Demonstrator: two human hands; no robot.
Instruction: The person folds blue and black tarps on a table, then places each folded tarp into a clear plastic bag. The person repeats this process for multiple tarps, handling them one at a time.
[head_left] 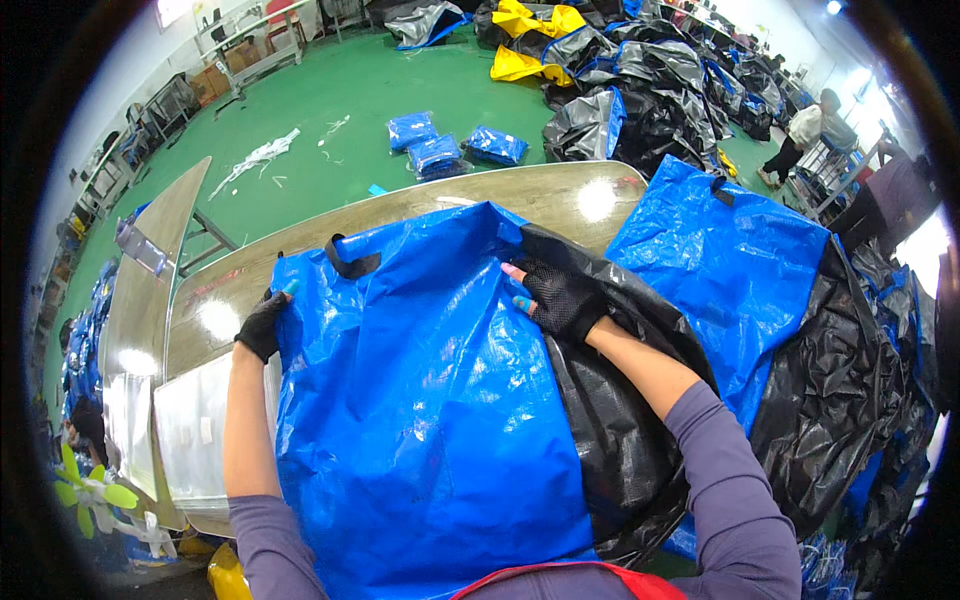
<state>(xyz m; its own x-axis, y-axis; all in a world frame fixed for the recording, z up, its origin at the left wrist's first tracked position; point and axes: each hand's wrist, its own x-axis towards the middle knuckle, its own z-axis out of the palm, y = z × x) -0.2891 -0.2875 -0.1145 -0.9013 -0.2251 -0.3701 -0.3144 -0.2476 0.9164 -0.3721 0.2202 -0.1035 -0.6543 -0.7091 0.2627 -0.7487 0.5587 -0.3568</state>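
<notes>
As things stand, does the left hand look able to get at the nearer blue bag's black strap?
Probably yes: the left hand holds the edge of the blue bag near the black strap, and nothing visible stands between them.

The left grip (263, 325) holds the edge of a blue-and-black bag (430, 400); the right grip (566, 300) rests at its colour seam. Beyond the wood-grained surface (555, 195), blue packets (435, 154) lie on the green floor (330, 90).

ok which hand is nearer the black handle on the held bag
Left: the left hand holds the bag at its left edge, left of and below the handle. The right hand is farther, to the handle's right.
</notes>
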